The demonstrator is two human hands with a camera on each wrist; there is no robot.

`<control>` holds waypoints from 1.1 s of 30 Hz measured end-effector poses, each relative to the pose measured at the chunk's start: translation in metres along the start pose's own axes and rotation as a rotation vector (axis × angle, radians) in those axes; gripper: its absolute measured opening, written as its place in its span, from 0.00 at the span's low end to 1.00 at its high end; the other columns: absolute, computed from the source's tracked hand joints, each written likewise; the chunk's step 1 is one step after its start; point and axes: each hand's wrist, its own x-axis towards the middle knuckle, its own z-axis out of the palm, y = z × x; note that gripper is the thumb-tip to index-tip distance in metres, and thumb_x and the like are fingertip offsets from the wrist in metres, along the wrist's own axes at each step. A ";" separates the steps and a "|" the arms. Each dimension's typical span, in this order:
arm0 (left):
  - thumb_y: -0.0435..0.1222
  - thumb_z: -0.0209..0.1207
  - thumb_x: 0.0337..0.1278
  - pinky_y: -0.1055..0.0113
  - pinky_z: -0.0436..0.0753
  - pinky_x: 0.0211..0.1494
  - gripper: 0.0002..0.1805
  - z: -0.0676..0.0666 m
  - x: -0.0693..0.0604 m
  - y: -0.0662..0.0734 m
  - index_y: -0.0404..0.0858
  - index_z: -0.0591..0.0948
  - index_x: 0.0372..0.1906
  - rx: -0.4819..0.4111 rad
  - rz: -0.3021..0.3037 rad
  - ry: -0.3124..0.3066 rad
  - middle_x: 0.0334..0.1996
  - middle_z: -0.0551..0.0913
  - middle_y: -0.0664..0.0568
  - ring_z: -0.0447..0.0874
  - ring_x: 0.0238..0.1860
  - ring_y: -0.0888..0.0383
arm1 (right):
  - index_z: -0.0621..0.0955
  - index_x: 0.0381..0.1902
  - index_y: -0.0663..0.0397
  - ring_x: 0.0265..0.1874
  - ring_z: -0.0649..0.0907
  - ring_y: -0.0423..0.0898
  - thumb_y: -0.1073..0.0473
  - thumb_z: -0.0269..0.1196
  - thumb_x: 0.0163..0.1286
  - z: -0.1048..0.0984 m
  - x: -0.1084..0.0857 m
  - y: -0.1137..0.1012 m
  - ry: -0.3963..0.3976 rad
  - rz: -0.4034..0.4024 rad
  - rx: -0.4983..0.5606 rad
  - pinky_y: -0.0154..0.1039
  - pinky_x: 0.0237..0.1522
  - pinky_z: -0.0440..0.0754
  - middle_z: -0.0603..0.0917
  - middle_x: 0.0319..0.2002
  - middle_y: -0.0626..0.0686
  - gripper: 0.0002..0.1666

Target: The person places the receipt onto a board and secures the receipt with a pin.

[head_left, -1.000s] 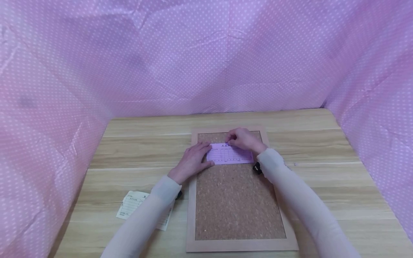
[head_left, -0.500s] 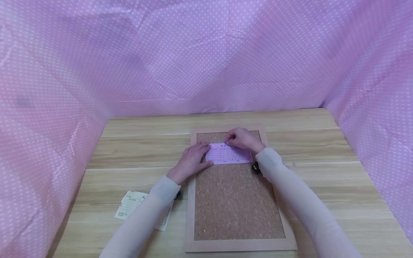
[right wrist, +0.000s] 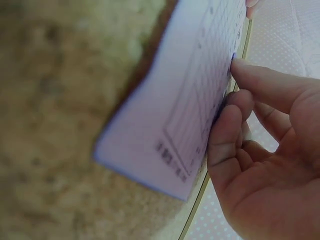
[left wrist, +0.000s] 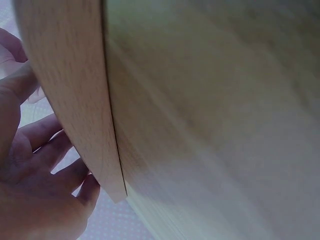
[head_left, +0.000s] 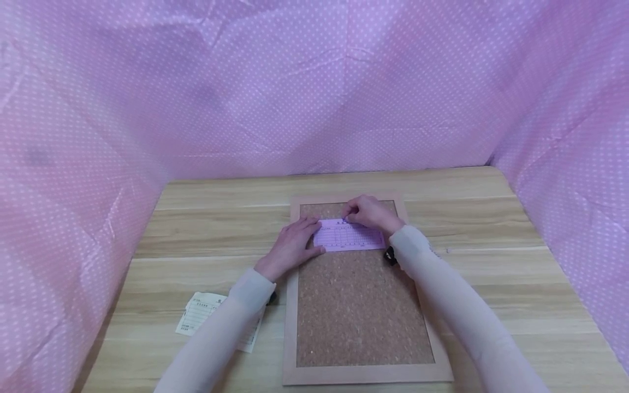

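The pale purple printed paper slip [head_left: 349,237] lies near the far end of the brown corkboard with a pale wooden frame [head_left: 363,311]. The left hand [head_left: 292,243], fingers extended and grasping nothing, rests at its left end; the right hand [head_left: 371,212] pinches a small blue-purple piece, probably a pin [right wrist: 233,56], at its top edge. Pressing straight down while the left hand steadies the paper should avoid skewing it. Overlapping cream printed slips [head_left: 203,311] lie on the wood-grain desk [head_left: 491,273], partly covered by the left sleeve [head_left: 216,333].
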 end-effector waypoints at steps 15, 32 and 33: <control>0.49 0.67 0.67 0.41 0.61 0.78 0.37 0.001 0.002 -0.002 0.35 0.72 0.74 -0.015 0.014 0.016 0.78 0.64 0.42 0.58 0.79 0.42 | 0.87 0.52 0.60 0.49 0.85 0.54 0.62 0.64 0.74 -0.005 -0.026 0.008 0.062 -0.143 -0.056 0.53 0.58 0.81 0.89 0.47 0.57 0.12; 0.54 0.68 0.63 0.39 0.57 0.79 0.41 -0.002 -0.012 -0.002 0.38 0.72 0.74 -0.009 0.085 0.093 0.79 0.63 0.43 0.55 0.80 0.44 | 0.82 0.61 0.65 0.68 0.75 0.65 0.56 0.63 0.77 -0.011 -0.076 0.015 0.190 -0.213 -0.132 0.61 0.72 0.68 0.78 0.66 0.66 0.22; 0.55 0.68 0.63 0.38 0.57 0.78 0.41 -0.003 -0.013 -0.002 0.38 0.72 0.74 -0.006 0.090 0.105 0.78 0.64 0.44 0.56 0.80 0.45 | 0.81 0.62 0.65 0.68 0.74 0.65 0.55 0.62 0.78 -0.011 -0.079 0.015 0.189 -0.213 -0.131 0.62 0.72 0.67 0.77 0.67 0.66 0.23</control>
